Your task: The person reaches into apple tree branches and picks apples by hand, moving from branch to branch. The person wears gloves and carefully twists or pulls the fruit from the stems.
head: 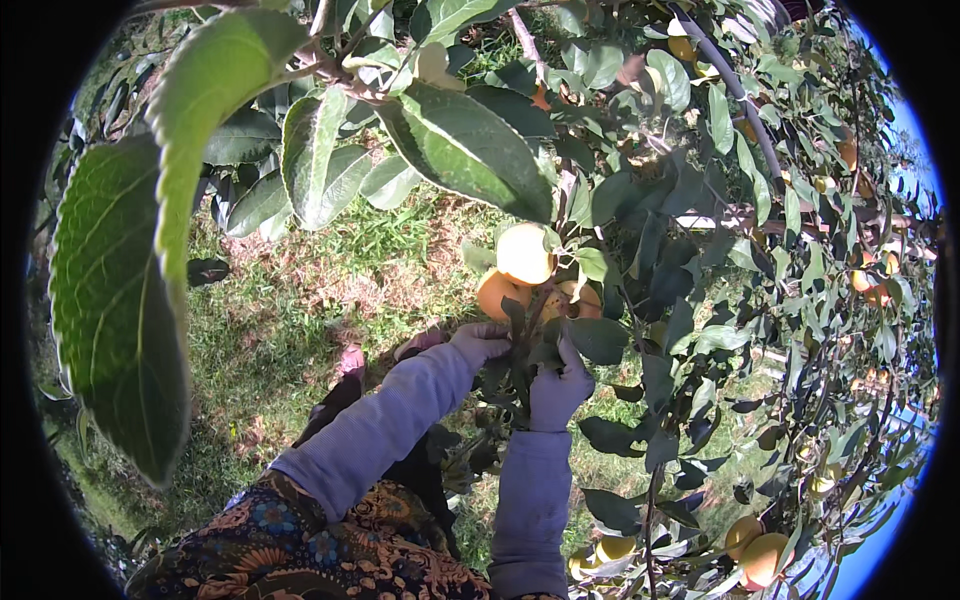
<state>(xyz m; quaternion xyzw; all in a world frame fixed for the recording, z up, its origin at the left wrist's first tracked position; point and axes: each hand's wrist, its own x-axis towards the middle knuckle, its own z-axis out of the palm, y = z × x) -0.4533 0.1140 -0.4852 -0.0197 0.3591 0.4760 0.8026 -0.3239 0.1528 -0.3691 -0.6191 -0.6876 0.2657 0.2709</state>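
Note:
A cluster of yellow-orange apples hangs on a branch in the middle of the view. The topmost apple (pixel 524 255) is bright in the sun; a second apple (pixel 501 294) hangs at its lower left. Another apple (pixel 584 300) on the right is partly covered by leaves and twigs. Just below the cluster, my left hand (pixel 481 345) pinches the edge of a dark leaf (pixel 514 313) beside the stem. My right hand (pixel 561 382) is closed on a leaf (pixel 547 354) right of the stem; its fingers are partly hidden.
Large apple leaves (pixel 112 300) hang close at the upper left. A thick branch (pixel 731 90) slants through dense foliage on the right. More apples (pixel 761 559) hang at the lower right. Grass (pixel 300 360) covers the ground, with my shoe (pixel 351 360) on it.

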